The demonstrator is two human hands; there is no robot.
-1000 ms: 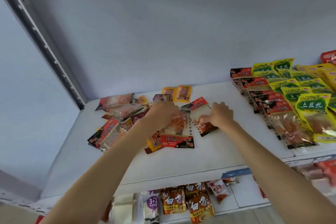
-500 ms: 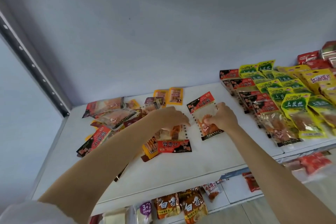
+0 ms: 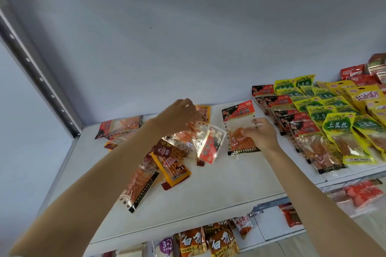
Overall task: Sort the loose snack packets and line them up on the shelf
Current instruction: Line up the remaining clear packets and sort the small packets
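On the white shelf, near the centre of the frame, the right hand rests on a red-topped packet that lies flat, with curled fingers and thumb pinching its clear middle part. To the left of it, the left hand is raised and its fingers pinch a clear packet, which hangs tilted above the loose pile (mixed orange and red packets). At the right of the frame, neat rows of red and yellow-green packets lie overlapping.
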